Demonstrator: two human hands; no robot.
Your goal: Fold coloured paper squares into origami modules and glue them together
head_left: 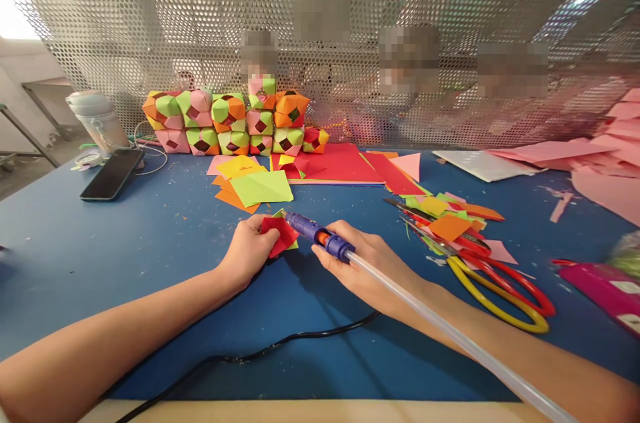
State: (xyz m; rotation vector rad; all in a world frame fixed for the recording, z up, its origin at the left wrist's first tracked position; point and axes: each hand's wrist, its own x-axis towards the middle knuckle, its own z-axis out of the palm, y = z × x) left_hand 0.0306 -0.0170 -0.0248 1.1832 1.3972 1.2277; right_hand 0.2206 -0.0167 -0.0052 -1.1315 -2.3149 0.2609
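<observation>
My left hand [250, 246] pinches a small folded paper piece [281, 236], red with green edges showing, above the blue table. In my right hand [367, 260] is a blue hot glue gun [315, 230], its nozzle at the top edge of the folded paper. Whether the nozzle touches the paper I cannot tell. A long clear glue stick [440, 323] runs out of the gun's back end over my right forearm. On the table past my left hand lie yellow, orange and light green paper sheets [263, 188].
Folded paper balls [229, 113] stand stacked against a perforated metal screen [200, 3]. Scissors [500, 276] lie on paper scraps [450, 226] at right. A phone [113, 175] and a bottle [97, 120] are at left. A black cord [280, 343] crosses the front.
</observation>
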